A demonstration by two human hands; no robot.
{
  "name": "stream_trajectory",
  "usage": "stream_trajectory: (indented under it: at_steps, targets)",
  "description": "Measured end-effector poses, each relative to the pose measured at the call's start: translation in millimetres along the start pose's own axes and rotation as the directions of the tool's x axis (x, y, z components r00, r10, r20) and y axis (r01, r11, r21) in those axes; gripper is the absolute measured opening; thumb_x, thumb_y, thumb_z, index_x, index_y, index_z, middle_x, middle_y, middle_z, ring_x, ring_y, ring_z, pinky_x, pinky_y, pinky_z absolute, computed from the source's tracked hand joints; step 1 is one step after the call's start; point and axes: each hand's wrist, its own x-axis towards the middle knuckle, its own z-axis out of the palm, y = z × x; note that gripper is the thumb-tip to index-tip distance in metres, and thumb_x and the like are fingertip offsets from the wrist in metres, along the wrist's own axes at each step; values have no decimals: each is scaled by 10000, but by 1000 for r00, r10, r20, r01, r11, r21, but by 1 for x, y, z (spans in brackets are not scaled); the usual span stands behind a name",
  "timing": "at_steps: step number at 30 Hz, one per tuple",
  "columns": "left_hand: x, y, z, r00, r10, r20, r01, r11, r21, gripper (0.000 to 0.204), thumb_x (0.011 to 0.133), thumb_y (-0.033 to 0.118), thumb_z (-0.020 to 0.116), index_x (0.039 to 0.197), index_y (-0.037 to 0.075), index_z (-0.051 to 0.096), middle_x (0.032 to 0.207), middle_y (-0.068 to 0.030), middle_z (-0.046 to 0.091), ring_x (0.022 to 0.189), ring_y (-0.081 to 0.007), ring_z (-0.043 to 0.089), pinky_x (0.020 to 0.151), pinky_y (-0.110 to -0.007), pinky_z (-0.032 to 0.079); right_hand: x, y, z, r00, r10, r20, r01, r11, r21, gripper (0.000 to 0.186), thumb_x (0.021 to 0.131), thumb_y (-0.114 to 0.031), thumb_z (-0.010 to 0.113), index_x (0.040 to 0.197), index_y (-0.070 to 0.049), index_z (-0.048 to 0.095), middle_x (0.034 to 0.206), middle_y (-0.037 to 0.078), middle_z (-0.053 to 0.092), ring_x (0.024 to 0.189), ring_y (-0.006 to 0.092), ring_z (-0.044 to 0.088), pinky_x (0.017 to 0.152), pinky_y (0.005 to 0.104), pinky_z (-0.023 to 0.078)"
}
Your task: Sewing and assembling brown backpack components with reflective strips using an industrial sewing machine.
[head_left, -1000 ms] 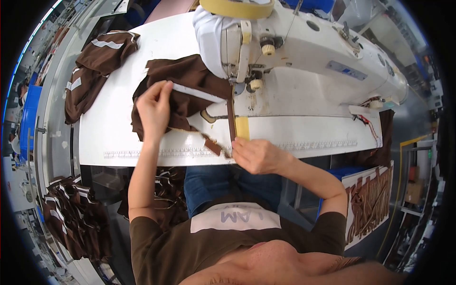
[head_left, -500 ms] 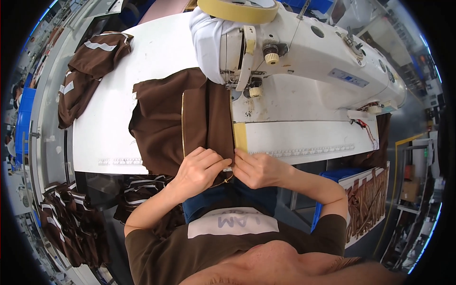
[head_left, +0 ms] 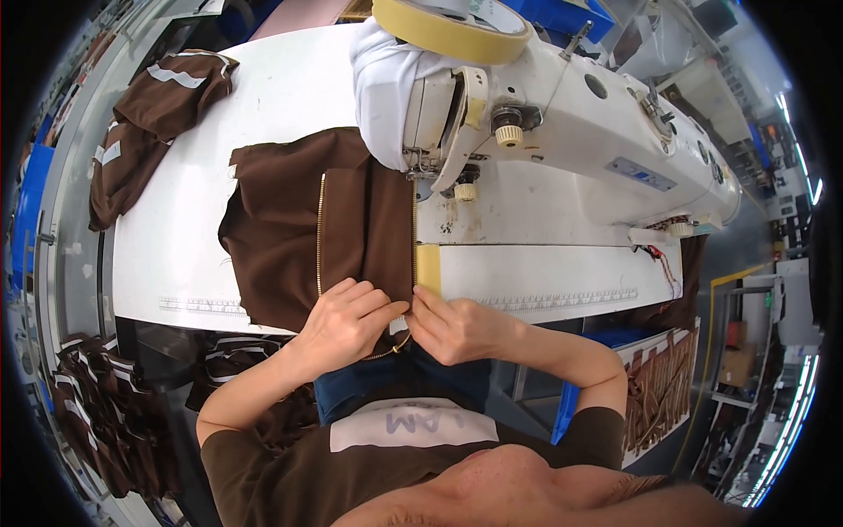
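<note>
A brown fabric piece [head_left: 272, 215] lies on the white sewing table, its far right edge under the needle area of a white sewing machine [head_left: 562, 132]. One gold-toothed zipper [head_left: 320, 233] runs down its middle, and a second toothed edge [head_left: 415, 220] follows its right side. My left hand [head_left: 351, 321] is closed on the fabric near the table's front edge. Beside it, my right hand [head_left: 457, 327] pinches the zippered edge, fingertips almost meeting the left ones. Below the hands, a zipper end with a gold slider [head_left: 399, 347] hangs in a loop over my lap.
A folded brown piece [head_left: 167, 105] with white strips lies at the far left. Yellow tape [head_left: 428, 270] is stuck beside the fabric; a tape roll [head_left: 457, 31] sits on the machine. Brown bundles [head_left: 114, 413] hang at lower left, and brown strips [head_left: 663, 386] on a rack at right.
The whole view has shifted slightly, so everything appears a little farther left. Both hands keep their hold, and the fabric stays in place against the machine.
</note>
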Motion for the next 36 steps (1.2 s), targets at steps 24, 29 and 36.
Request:
stream_trajectory:
  at_steps: [24,29,36]
  targets:
    - [41,-53,-8,998,48,33,-48,999,-22,251,622,43,635,868,25,679,706,-14,523,643,-158,530,581,-284,402,15,54,14,997,-73,21,74,997,-24,181,713,-98,582,808,40,651,786,173,654,834,291,678,451,206,443]
    - [51,-62,-11,996,63,57,-64,998,10,245,624,46,634,865,28,677,698,-12,520,641,-156,532,571,-279,400,17,63,21,998,-69,6,69,997,-38,181,699,-99,588,798,42,644,791,175,647,816,286,672,463,225,455]
    - [66,-83,-6,990,108,87,-111,993,34,217,633,46,628,846,32,671,697,-23,526,647,-173,543,577,-283,413,17,78,27,999,-36,4,36,999,-34,210,674,-100,600,814,50,641,787,174,637,815,292,660,505,241,472]
